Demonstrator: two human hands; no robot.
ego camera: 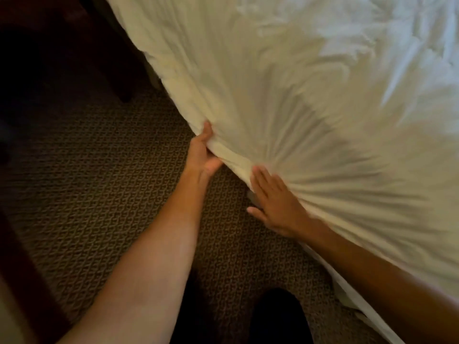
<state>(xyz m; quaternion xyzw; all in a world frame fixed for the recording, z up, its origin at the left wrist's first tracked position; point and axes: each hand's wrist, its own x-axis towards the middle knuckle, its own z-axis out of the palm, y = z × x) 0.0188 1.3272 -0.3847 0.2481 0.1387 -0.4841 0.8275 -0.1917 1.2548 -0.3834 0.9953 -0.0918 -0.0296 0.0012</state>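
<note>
Left hand [204, 152] has a bunched-up corner of the white sheet [285, 100] pinched at the edge of the bed, above the patterned carpet [94, 175], while the right hand [274, 202] lies flat with straight fingers on the fabric just beside it.

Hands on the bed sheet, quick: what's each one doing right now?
Left hand: closed, gripping the bunched edge of the white sheet.
Right hand: open, fingers straight, resting flat on the sheet, holding nothing.
</note>
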